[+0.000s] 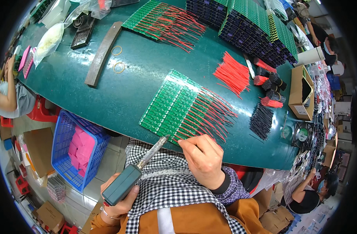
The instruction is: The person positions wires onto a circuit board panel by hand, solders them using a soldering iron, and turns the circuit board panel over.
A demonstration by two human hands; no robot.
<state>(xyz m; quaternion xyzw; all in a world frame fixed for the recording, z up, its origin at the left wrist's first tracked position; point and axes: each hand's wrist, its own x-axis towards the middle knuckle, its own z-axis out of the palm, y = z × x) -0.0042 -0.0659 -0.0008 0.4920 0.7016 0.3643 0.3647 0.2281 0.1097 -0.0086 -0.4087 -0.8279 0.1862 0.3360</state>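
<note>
A green circuit board panel [162,105] lies on the table in front of me, with rows of red wires [209,113] running off to its right. My left hand [125,202] is wrapped round the thick dark green handle of a soldering iron [151,153], whose tip meets the panel's near edge. Close to that tip, my right hand [205,160] is closed in a pinch on a thin red wire at the board's near corner. The wire's end between the fingertips is mostly hidden.
Further back lies another wired panel [147,19], beside a curved metal bar [104,54]. On the right are loose red wires [233,74], black wires [261,121] and a cardboard box [301,93]. Stacked boards [248,31] rise behind. A blue basket [59,150] stands below the table's left edge.
</note>
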